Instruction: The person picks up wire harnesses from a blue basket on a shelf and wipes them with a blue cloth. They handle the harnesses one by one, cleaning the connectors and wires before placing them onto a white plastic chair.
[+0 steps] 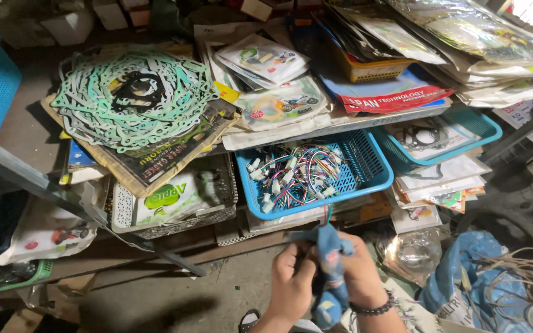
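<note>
Both hands meet at the bottom centre of the head view, gripping a crumpled blue cloth [331,271]. My left hand [291,283] is closed on its left side, fingers curled in. My right hand [360,274], with a dark bead bracelet [374,307] on the wrist, holds the cloth's right side. Thin coloured wires [327,214] rise out of the cloth's top. Just above the hands a blue plastic basket [374,169] holds a tangle of coloured wires with white plug connectors [291,176].
A pile of pale green gaskets [134,98] lies on card packets at upper left. A second blue basket [482,126] with packets stands at right, a yellow basket [371,71] behind. A blue sack [464,277] and loose cable [525,277] lie lower right. A metal bar [63,194] crosses left.
</note>
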